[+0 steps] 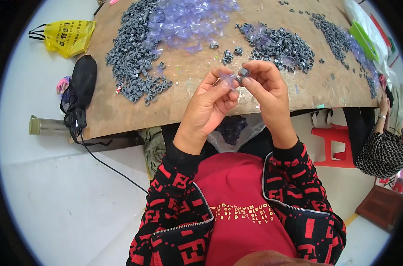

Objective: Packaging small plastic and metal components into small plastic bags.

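Observation:
Above the table's near edge, my left hand pinches a clear, violet-tinted plastic piece between thumb and fingers. Close against it, my right hand grips a small grey plastic clip between thumb and forefinger. The two parts meet or nearly meet; my fingertips hide whether they are joined. Just beyond my hands lie a few loose grey clips. A large heap of grey clips spreads to the left, beside a pile of violet clear pieces.
More grey clips are heaped right of centre on the wooden table. An open plastic bag with dark pieces hangs below the near edge. A black pouch sits at the left edge. At right are a red stool and another person's arm.

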{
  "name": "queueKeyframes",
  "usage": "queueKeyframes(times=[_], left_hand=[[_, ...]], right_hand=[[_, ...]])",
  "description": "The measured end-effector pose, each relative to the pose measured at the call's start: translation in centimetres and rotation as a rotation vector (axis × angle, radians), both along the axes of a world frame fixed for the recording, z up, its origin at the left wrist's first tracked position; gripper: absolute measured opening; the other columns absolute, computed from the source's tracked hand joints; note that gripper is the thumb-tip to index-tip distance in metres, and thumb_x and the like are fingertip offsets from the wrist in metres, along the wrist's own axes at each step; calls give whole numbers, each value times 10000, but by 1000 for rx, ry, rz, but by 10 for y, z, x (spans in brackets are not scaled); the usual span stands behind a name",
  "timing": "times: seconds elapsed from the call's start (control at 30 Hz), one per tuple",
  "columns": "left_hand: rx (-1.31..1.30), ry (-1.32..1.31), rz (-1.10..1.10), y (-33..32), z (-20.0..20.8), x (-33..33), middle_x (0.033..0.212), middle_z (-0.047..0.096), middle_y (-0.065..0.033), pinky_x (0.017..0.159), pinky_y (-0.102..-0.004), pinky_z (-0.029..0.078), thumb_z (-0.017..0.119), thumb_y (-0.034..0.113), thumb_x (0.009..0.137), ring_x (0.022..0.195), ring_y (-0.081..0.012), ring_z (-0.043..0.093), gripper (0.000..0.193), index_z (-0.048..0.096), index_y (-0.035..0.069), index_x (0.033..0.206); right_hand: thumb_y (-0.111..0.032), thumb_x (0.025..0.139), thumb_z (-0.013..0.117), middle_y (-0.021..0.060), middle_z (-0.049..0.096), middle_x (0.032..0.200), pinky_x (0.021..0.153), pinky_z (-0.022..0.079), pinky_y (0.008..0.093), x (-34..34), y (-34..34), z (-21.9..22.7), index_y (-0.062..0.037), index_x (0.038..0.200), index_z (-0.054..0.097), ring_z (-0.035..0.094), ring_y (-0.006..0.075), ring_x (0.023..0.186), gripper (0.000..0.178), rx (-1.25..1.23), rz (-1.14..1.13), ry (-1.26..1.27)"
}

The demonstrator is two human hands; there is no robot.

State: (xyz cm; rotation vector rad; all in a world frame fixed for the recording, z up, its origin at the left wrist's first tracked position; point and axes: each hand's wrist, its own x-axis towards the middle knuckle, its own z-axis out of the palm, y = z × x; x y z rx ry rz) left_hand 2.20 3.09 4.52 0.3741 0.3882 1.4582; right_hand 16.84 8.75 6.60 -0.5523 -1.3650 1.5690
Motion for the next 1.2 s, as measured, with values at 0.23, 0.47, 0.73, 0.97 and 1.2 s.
queueKeyframes(times=[0.23, 0.47, 0.73, 0.97, 1.2], left_hand=[[-4, -6, -8, -5, 1, 2, 935, 604, -57, 640, -240, 473, 558, 94, 919, 769, -122, 575, 239, 525, 101, 1156], [-16, 25, 68, -3, -9, 5, 923, 628, -27, 699, -244, 511, 574, 114, 917, 789, -104, 615, 196, 542, 103, 1110], [-22, -22, 21, -7, -11, 6, 928, 612, -30, 687, -233, 500, 593, 112, 905, 788, -106, 600, 180, 551, 89, 1079], [11, 44, 76, -7, -6, 10, 920, 602, -42, 714, -247, 516, 592, 86, 903, 790, -109, 595, 154, 559, 69, 1052], [-16, 388, 210, -8, 3, 13, 912, 624, -61, 711, -275, 522, 610, 72, 886, 800, -137, 609, 184, 573, 26, 1061]], right_hand=[[57, 858, 559, 49, 610, 1077, 837, 427, 222, 5, 4, -2, -21, 1187, 588, 557, 112, 931, 339, 449, -94, -320], [-5, 866, 575, 67, 638, 951, 739, 479, 266, -2, -10, 0, -25, 1169, 607, 597, 130, 832, 305, 550, -234, -459], [-40, 929, 515, 93, 624, 1062, 869, 462, 277, 4, -7, 4, 10, 1116, 584, 596, 149, 967, 206, 65, -48, -56], [39, 882, 540, 81, 597, 1042, 864, 442, 266, 17, -13, -3, 20, 1041, 599, 574, 146, 958, 171, 264, -78, -242], [61, 856, 559, 69, 582, 993, 831, 427, 251, 18, -8, -1, 5, 1017, 620, 545, 140, 952, 181, 401, -116, -342]])
